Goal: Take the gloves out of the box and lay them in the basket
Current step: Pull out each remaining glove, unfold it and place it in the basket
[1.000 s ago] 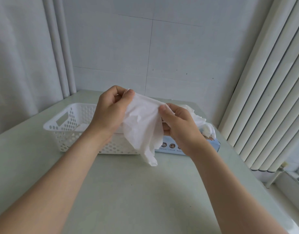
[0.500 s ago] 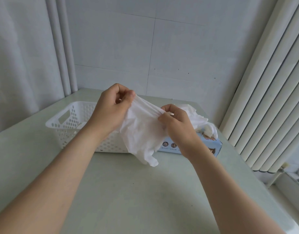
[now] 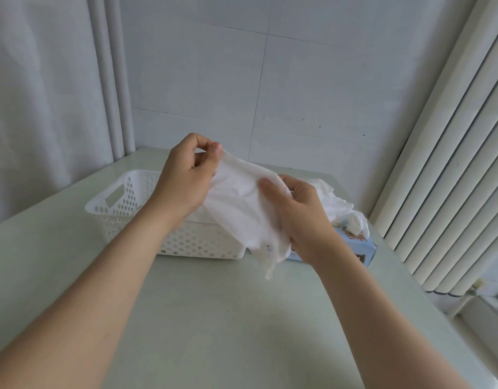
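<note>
Both hands pinch one white glove (image 3: 238, 210) mid-frame: left hand (image 3: 183, 181) up top, right hand (image 3: 301, 220) lower, just above the basket (image 3: 186, 242). My worry: its limp fingers dangle outside the rim near the box (image 3: 354, 247), so I could drop it short.

left hand (image 3: 183, 182): bare, thumbnail trimmed short
right hand (image 3: 305, 220): bare
left forearm (image 3: 101, 276): bare along all that shows
right forearm (image 3: 368, 318): bare likewise
</note>
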The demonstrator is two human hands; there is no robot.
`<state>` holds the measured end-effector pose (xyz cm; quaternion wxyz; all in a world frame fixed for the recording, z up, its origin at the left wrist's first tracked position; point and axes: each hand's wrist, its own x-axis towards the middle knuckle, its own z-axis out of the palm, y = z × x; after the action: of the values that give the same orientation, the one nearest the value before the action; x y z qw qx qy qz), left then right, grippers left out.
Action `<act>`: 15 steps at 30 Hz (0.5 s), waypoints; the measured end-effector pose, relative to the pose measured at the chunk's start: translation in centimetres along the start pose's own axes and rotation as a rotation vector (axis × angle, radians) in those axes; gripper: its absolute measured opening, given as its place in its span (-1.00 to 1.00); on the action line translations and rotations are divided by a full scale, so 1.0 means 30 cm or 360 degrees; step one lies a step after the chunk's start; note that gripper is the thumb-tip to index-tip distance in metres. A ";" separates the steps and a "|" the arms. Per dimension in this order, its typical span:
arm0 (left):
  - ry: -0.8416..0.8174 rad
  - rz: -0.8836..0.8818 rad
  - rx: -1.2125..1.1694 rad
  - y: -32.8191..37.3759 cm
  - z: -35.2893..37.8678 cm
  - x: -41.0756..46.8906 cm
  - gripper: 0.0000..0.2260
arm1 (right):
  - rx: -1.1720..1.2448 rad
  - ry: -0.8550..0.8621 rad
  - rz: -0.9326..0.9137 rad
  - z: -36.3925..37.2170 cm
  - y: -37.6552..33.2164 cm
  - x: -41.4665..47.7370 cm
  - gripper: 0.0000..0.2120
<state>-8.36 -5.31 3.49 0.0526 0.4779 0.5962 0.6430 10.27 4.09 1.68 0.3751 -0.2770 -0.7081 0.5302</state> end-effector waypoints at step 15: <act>-0.0049 -0.0309 0.1185 -0.144 -0.174 0.131 -0.74 | -0.0967 -0.0369 0.0046 0.198 -0.125 0.303 -0.77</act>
<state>-16.17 -5.32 3.00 -0.0550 0.4152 0.8305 0.3673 0.25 6.99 6.50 0.1847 -0.3241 -0.8680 0.3278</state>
